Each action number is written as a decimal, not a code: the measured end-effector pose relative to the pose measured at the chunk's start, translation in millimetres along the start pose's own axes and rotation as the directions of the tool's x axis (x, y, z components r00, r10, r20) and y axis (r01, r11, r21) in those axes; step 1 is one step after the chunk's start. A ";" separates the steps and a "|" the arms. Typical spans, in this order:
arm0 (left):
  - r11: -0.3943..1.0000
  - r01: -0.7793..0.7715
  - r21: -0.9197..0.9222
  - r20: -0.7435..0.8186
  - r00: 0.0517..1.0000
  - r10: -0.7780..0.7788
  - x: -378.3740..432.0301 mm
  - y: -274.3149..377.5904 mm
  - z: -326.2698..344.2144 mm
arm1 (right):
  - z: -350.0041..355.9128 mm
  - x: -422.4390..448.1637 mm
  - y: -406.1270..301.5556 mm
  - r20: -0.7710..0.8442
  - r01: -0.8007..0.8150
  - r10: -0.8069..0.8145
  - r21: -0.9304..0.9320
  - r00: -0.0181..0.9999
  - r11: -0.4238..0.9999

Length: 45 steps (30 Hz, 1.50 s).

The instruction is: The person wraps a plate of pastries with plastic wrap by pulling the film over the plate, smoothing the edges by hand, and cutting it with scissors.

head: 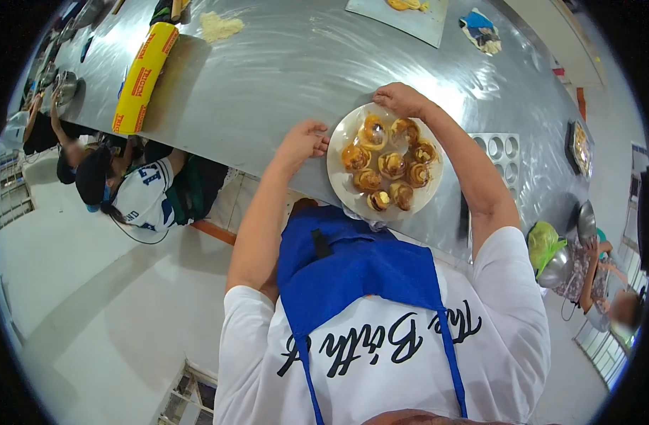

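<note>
A round white plate (338, 175) lies at the front edge of the steel table, its near rim reaching over my apron. Several brown-glazed rolled pastries (392, 166) sit on it under what looks like clear plastic film, which shines over them. A crumpled bit of film (375, 224) sticks out below the near rim. My right hand (401, 100) is at the far rim with its fingers bent together on the edge; the fingertips are partly hidden. Beside the left rim, my left hand (307, 141) has its fingers slightly curled and apart, the tips close to the plate.
A long yellow cling film box (145, 79) lies left on the steel table (260, 95), near a flour patch (220, 26). Right of me are a muffin tin (495, 146), a wrapped tray (580, 149), a green bag (545, 244) and a cloth (481, 32). People stand at both sides.
</note>
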<state>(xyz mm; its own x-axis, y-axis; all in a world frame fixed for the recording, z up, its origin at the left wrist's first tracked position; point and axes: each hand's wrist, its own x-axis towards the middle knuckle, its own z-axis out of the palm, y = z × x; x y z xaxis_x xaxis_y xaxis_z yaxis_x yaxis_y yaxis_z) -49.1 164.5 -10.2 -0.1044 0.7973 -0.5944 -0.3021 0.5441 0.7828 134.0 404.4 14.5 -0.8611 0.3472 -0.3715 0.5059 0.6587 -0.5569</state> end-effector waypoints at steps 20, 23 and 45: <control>0.993 -0.082 -0.080 -0.110 0.991 0.073 -73.3 -85.2 56.6 | 36.2 -126.4 92.8 -0.431 -0.289 0.379 0.262 0.819 0.921; 0.993 -0.077 -0.086 -0.136 0.989 0.065 -71.8 -87.5 60.6 | 37.4 -131.8 90.2 -0.392 -0.316 0.411 0.285 0.823 0.905; 0.988 -0.014 -0.157 -0.144 0.990 -0.009 -92.4 -107.0 69.3 | 45.9 -145.2 68.1 -0.456 -0.498 0.465 0.055 0.758 0.865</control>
<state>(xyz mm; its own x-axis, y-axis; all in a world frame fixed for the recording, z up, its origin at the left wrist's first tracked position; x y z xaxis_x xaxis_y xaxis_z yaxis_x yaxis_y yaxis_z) 58.4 50.7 -26.3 -0.2368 0.7469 -0.6214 -0.4452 0.4851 0.7527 295.9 368.3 -3.5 -0.4410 0.8745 -0.2019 0.8695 0.3606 -0.3376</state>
